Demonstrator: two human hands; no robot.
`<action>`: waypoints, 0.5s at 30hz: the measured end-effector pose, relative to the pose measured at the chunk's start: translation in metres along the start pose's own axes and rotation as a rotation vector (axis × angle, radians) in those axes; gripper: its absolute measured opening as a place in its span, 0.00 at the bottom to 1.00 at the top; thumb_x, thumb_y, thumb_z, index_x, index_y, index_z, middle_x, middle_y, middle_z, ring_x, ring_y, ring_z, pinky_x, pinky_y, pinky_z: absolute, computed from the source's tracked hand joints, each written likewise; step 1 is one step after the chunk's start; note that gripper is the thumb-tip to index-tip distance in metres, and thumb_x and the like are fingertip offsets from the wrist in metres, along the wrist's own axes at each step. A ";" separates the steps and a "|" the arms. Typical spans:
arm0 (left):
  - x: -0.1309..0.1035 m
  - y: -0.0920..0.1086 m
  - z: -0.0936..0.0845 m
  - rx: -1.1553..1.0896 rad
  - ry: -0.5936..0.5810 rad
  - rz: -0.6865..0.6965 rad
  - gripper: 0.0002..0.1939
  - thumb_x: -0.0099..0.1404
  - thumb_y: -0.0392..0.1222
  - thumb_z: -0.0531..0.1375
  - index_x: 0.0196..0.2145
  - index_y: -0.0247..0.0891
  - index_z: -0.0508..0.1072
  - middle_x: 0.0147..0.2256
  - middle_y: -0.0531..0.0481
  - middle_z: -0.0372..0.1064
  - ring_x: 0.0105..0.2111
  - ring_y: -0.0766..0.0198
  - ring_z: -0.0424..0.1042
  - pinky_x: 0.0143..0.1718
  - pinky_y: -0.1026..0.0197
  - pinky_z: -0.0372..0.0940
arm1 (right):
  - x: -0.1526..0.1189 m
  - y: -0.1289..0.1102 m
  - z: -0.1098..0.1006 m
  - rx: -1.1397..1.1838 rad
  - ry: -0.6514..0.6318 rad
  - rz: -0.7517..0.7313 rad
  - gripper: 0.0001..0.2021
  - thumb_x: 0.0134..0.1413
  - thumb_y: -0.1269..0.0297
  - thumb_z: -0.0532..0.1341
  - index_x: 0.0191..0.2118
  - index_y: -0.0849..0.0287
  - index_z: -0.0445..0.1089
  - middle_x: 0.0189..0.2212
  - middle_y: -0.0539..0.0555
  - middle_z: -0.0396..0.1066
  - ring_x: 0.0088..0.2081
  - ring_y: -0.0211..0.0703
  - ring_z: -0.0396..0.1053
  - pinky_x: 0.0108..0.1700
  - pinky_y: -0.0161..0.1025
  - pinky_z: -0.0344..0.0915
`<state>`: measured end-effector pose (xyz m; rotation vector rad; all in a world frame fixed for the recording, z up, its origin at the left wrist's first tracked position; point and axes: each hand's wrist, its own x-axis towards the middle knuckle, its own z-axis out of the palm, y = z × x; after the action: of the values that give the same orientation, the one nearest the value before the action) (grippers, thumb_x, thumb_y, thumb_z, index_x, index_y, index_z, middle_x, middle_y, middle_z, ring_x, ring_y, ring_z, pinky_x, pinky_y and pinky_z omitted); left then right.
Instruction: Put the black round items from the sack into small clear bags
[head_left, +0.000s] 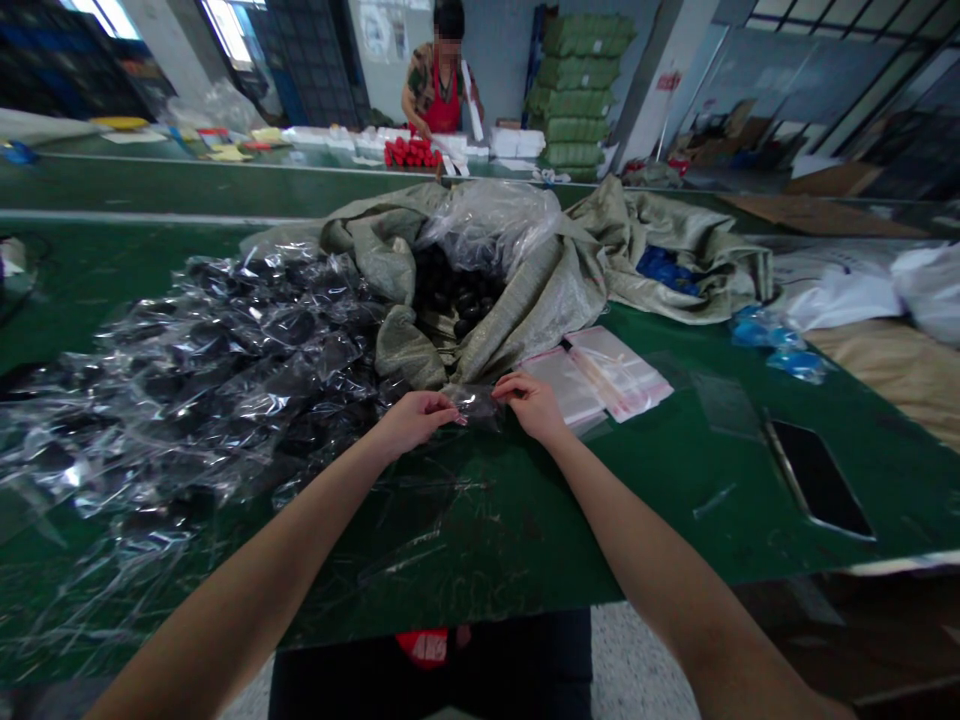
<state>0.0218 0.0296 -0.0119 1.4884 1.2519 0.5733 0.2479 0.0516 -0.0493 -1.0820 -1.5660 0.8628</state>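
Observation:
A small clear plastic bag [480, 402] is stretched between my two hands above the green table, just in front of an open woven sack [551, 290]. My left hand [420, 420] pinches its left side, thumb and fingers together. At the other side my right hand [531, 402] grips the bag's edge with bent fingers. Whether anything is inside the bag I cannot make out. Round black items [465, 305] fill the sack's mouth, under crumpled clear film [495, 220]. Flat stacks of clear bags [619, 372] lie right beside my right hand.
Black items in clear bags [225, 370] form a large heap on the left. A phone [819, 478] lies near the right edge. Another sack [690, 255] holds blue items [667, 268]. Across the table a person in a red apron [444, 95] stands behind red items [412, 152].

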 end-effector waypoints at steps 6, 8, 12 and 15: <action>-0.001 0.002 -0.002 -0.164 0.034 0.049 0.21 0.57 0.57 0.62 0.35 0.34 0.75 0.16 0.60 0.53 0.15 0.74 0.47 0.16 0.67 0.41 | 0.002 -0.008 -0.001 0.502 0.022 0.303 0.12 0.51 0.56 0.64 0.41 0.54 0.72 0.40 0.52 0.74 0.42 0.42 0.73 0.45 0.44 0.73; 0.000 0.001 -0.003 -0.150 0.049 0.067 0.21 0.57 0.56 0.62 0.35 0.34 0.75 0.16 0.60 0.52 0.15 0.74 0.47 0.16 0.67 0.41 | 0.001 -0.012 0.000 0.593 0.043 0.413 0.13 0.52 0.52 0.64 0.39 0.55 0.70 0.38 0.52 0.74 0.39 0.42 0.74 0.41 0.42 0.75; -0.001 0.003 -0.002 -0.094 0.079 0.094 0.18 0.58 0.53 0.61 0.35 0.34 0.75 0.18 0.58 0.58 0.16 0.74 0.49 0.17 0.67 0.45 | -0.001 -0.019 0.003 0.619 -0.020 0.525 0.16 0.50 0.50 0.67 0.34 0.57 0.66 0.35 0.52 0.75 0.33 0.40 0.75 0.34 0.39 0.75; -0.002 0.005 -0.001 -0.082 0.096 0.102 0.16 0.58 0.52 0.61 0.33 0.34 0.74 0.20 0.56 0.64 0.18 0.73 0.54 0.19 0.67 0.48 | -0.003 -0.021 0.003 0.618 -0.052 0.517 0.16 0.46 0.52 0.70 0.32 0.58 0.67 0.36 0.52 0.75 0.34 0.39 0.75 0.35 0.39 0.76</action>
<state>0.0220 0.0290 -0.0065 1.4767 1.2162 0.7635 0.2408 0.0414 -0.0316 -1.0072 -0.9442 1.6048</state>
